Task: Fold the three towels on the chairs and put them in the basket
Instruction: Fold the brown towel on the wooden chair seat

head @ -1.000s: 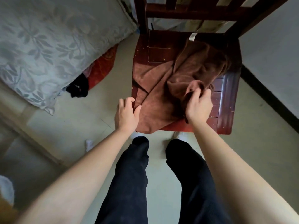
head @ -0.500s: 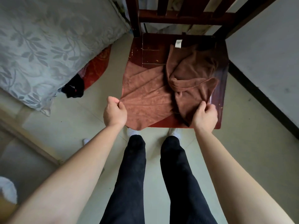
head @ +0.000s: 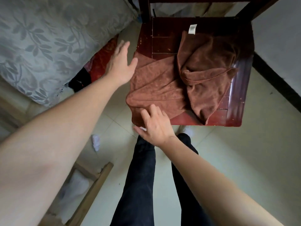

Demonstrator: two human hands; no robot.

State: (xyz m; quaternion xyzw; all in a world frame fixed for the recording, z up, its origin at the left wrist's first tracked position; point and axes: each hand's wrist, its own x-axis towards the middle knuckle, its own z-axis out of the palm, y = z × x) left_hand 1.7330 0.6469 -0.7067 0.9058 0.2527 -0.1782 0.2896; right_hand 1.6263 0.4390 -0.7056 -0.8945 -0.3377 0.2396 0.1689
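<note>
A grey leaf-patterned bedspread [head: 40, 46] fills the upper left of the frame, and pale floor tiles [head: 236, 152] spread across the lower right. At the upper right stands a dark red wooden chair [head: 162, 35], its seat scuffed and chipped. A brown towel [head: 162, 85] lies rumpled on that seat: its left part is spread fairly flat and droops over the seat's front-left edge, while its right part is bunched into loose folds with a white label [head: 192, 28] at the top. The person's legs in dark trousers [head: 141, 185] stand just in front of the chair, at bottom centre. The left hand [head: 120, 62] hovers with fingers spread wide beside the towel's upper left corner, gripping nothing. The right hand [head: 154, 126] is also spread, fingertips resting on the towel's lower left edge, holding nothing. A small crumpled white scrap [head: 96, 141] lies on the floor at centre left.
</note>
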